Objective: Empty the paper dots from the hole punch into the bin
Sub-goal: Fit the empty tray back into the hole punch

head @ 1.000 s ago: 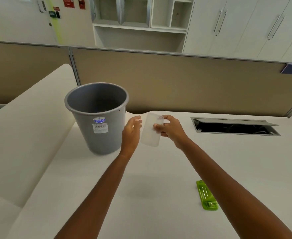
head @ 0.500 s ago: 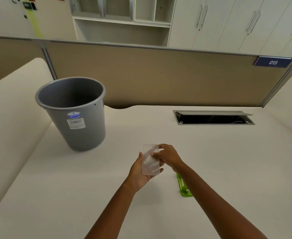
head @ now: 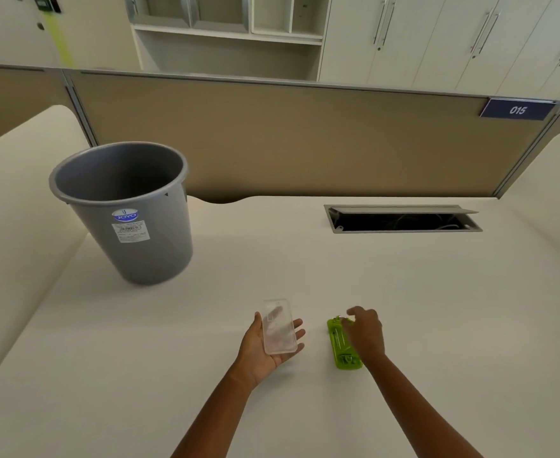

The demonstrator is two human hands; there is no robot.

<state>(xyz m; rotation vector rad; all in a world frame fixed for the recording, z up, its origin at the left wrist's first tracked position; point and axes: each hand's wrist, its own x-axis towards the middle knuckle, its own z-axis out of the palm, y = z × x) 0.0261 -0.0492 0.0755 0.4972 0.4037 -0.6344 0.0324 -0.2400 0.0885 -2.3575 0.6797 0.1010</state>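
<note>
A grey plastic bin (head: 139, 246) stands upright on the white desk at the left, its inside dark and its contents hidden. My left hand (head: 265, 350) lies palm up and holds a clear plastic tray cover (head: 279, 327), the hole punch's dot catcher, across the palm and fingers. The green hole punch body (head: 339, 345) lies flat on the desk just to the right of it. My right hand (head: 366, 332) rests over the punch's right side with fingers curled at its far end; whether it grips the punch is unclear.
An open cable hatch (head: 402, 219) is set into the white desk (head: 437, 309) at the back right. A tan partition (head: 305, 137) with a blue "015" sign (head: 518, 110) closes the far edge. A raised cream panel (head: 17, 206) runs along the left.
Both hands came back from beside the bin toward me. My right hand let go of the clear tray cover and dropped onto the green punch; the left hand now holds the cover alone.
</note>
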